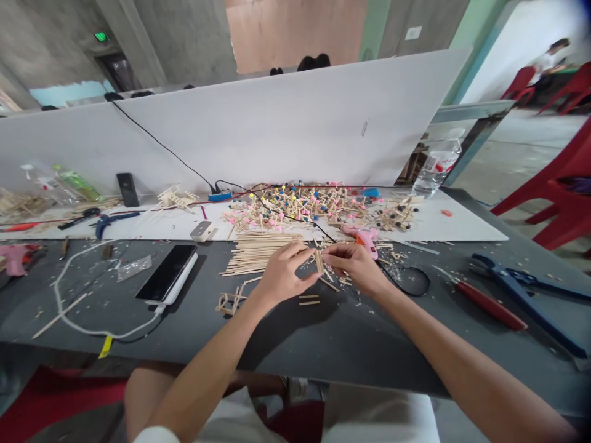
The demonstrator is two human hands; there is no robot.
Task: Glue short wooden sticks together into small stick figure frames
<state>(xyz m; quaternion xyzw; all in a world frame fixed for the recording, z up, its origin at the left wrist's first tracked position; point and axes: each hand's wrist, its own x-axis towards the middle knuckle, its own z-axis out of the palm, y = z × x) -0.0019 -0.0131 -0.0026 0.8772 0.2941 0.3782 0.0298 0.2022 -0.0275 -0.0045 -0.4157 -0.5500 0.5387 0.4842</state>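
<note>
Where the wooden piece (pixel 319 261) is: between hands, at twelve o'clock.
Left hand (pixel 285 271): thumb and finger pinching its ends.
Right hand (pixel 353 264): nearly closed beside it; grip unclear.
Wooden piece: likely light, stiff, snappable; best held endwise.

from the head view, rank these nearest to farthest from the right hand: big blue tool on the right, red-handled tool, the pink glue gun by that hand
From the right hand:
1. Pink glue gun, just beyond it
2. Red-handled tool, out to the right
3. Big blue tool, farther right
</note>
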